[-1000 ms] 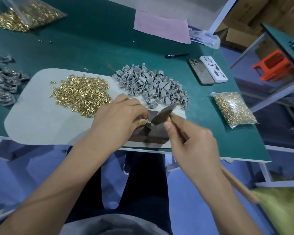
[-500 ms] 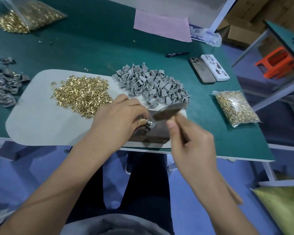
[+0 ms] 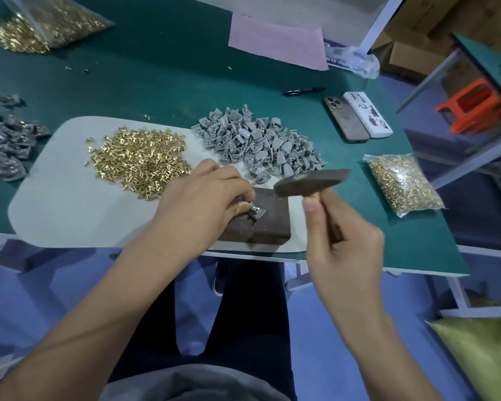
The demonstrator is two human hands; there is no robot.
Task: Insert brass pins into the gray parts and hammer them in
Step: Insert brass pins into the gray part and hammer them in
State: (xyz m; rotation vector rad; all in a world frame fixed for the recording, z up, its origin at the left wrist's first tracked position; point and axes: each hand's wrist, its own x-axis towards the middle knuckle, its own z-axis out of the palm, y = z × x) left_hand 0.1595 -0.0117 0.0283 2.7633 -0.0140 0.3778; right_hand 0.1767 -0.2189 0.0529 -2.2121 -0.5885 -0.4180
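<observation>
My left hand (image 3: 198,199) pinches a small gray part (image 3: 256,212) with a pin in it against a dark block (image 3: 265,224) near the table's front edge. My right hand (image 3: 344,238) grips the wooden handle of a hammer (image 3: 311,182), whose dark head hangs raised above and to the right of the part. A heap of loose brass pins (image 3: 139,160) and a heap of gray parts (image 3: 258,143) lie on a pale mat (image 3: 58,204) behind the block.
A bag of brass pins (image 3: 402,183) lies right of the mat, another bag (image 3: 41,27) at the far left. Dark finished parts (image 3: 3,143) sit at the left edge. Two phones (image 3: 356,118), a pen (image 3: 302,91) and pink paper (image 3: 275,41) lie farther back.
The hammer head has lifted off the gray part and swung up to the right. My left hand has kept its hold on the part on the block.
</observation>
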